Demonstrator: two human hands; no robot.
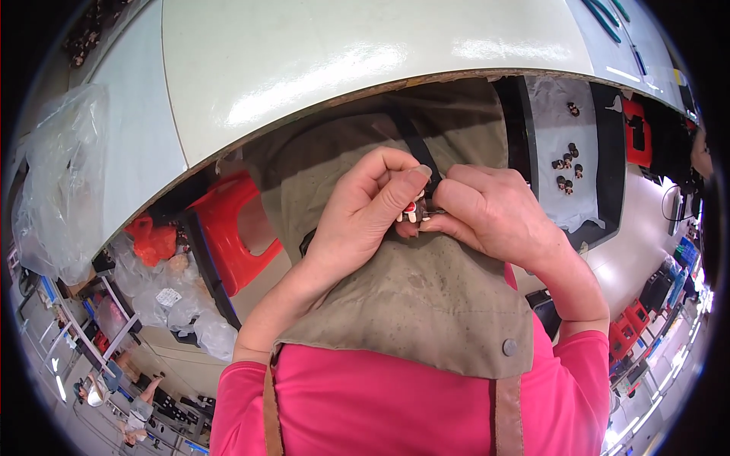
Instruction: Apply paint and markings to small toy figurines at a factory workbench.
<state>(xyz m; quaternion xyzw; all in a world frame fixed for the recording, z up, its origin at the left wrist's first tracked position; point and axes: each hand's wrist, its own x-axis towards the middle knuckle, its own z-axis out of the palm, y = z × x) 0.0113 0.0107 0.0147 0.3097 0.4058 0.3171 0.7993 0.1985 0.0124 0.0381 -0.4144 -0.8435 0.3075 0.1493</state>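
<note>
Close in front of my apron, my left hand is closed around a small figurine, thumb on top. Dark brown, white and red parts of it show between the fingers. My right hand is curled in a pinch against the figurine's right side. A thin dark bit shows at its fingertips, too small and covered to name. To the right, several similar figurines lie on a white sheet in a dark tray.
A white worktable curves across the top, its edge just beyond my hands. Green-handled tools lie at its far right. At left are a clear plastic bag, a red stool and a red bag. People are in the distance, lower left.
</note>
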